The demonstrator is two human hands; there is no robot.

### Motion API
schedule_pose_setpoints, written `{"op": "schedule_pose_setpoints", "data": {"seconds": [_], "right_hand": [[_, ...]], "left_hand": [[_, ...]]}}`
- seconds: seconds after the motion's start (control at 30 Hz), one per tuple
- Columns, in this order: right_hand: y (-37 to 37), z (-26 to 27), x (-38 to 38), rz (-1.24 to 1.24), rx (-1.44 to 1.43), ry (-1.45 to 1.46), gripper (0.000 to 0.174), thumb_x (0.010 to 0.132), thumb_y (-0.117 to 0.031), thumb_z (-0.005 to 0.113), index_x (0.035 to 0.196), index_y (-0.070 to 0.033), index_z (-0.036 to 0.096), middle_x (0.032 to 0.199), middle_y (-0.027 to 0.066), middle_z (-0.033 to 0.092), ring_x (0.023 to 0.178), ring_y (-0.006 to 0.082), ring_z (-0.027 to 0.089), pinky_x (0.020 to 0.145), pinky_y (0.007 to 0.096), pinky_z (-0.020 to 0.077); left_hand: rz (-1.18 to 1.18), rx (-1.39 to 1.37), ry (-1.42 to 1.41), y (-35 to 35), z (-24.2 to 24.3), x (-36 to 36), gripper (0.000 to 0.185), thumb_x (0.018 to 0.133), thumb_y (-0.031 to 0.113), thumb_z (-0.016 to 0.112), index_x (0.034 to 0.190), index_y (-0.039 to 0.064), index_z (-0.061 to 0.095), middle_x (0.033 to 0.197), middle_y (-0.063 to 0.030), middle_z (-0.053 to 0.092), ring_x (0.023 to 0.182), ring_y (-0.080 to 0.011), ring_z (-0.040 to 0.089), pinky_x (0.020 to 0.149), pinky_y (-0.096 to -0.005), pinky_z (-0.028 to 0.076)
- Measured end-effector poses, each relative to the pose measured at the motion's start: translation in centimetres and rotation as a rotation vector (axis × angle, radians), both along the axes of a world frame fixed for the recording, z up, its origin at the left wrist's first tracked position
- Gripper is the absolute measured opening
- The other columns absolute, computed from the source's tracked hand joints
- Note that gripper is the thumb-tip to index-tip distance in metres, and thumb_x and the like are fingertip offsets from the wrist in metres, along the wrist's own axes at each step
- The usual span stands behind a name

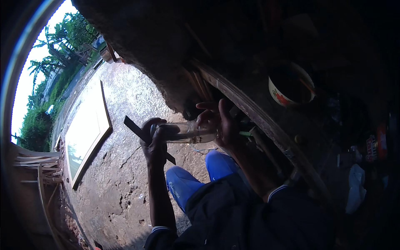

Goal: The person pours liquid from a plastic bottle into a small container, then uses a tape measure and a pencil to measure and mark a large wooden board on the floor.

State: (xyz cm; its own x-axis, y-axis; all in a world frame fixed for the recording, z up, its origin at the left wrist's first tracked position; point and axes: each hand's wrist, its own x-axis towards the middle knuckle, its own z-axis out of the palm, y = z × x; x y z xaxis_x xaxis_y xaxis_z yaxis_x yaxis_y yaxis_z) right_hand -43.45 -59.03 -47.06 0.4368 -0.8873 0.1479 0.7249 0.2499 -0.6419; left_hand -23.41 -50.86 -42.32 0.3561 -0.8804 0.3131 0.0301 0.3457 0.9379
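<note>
A clear jar or bottle (184,132) lies sideways across the space between my hands, above the concrete ground. My left hand (153,142) grips its left end, and the same hand also holds a thin dark flat strip (133,127) slanting past the fingers. Against the palm of my right hand (223,126) rests the jar's other end; some of its fingers are lifted and spread. Shade hides how firmly that hand grips. Below are my knees in blue trousers (187,182).
A wood-framed glass pane (107,114) lies to the left, beyond it stacked wooden strips (37,161). A long wooden beam (250,103) runs along my right. Past it are a flower-patterned bowl (279,97) and a pale plastic bag (355,187) in deep shade.
</note>
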Motion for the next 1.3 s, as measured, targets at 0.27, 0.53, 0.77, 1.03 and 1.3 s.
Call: {"op": "schedule_pose_setpoints", "data": {"seconds": [0.27,0.53,0.77,1.03,1.3], "right_hand": [[-0.5,-2.8,0.8,0.080,0.403,-0.205,0.071,0.102,-0.064,0.034,0.122,-0.002,0.062,0.087,0.0096,0.070,0.079,0.0184,0.069,0.069,0.0333,0.0577],[-0.7,-2.7,0.6,0.128,0.388,-0.054,0.068,0.103,-0.062,0.035,0.121,-0.003,0.064,0.084,0.0087,0.069,0.073,0.0180,0.069,0.067,0.0325,0.0593],[-0.1,0.0,0.9,0.102,0.176,0.126,0.066,0.104,-0.059,0.034,0.119,-0.003,0.065,0.081,0.0066,0.068,0.075,0.0155,0.067,0.064,0.0294,0.0563],[-0.3,0.2,1.4,0.128,0.196,0.106,0.066,0.104,-0.059,0.036,0.122,-0.001,0.064,0.083,0.0057,0.067,0.080,0.0153,0.066,0.074,0.0320,0.0559],[-0.3,1.2,0.4,0.115,0.145,0.174,0.066,0.105,-0.059,0.033,0.126,-0.002,0.060,0.084,0.0060,0.067,0.080,0.0156,0.067,0.073,0.0328,0.0559]], "left_hand": [[0.046,0.319,-0.251,-2.2,1.8,0.1,0.027,0.095,0.018,0.069,0.117,0.002,0.062,0.089,-0.0004,0.064,0.073,-0.0070,0.057,0.064,-0.0217,0.045],[0.120,0.448,-0.069,-0.5,-0.9,0.5,0.025,0.097,0.026,0.066,0.116,0.010,0.064,0.078,0.0045,0.058,0.043,-0.0006,0.037,0.035,-0.0199,0.024],[0.136,0.452,0.007,0.3,-0.1,1.6,0.027,0.097,0.020,0.067,0.119,0.005,0.062,0.093,-0.0020,0.064,0.063,-0.0049,0.054,0.041,-0.0185,0.034],[0.100,0.337,0.043,-0.4,-1.6,2.2,0.030,0.099,0.026,0.063,0.122,0.008,0.062,0.092,-0.0045,0.065,0.047,-0.0043,0.044,0.036,-0.0192,0.031],[0.063,0.303,0.163,-0.7,-3.3,2.0,0.033,0.101,0.026,0.058,0.128,0.006,0.059,0.093,-0.0060,0.066,0.056,-0.0072,0.052,0.041,-0.0200,0.039]]}}
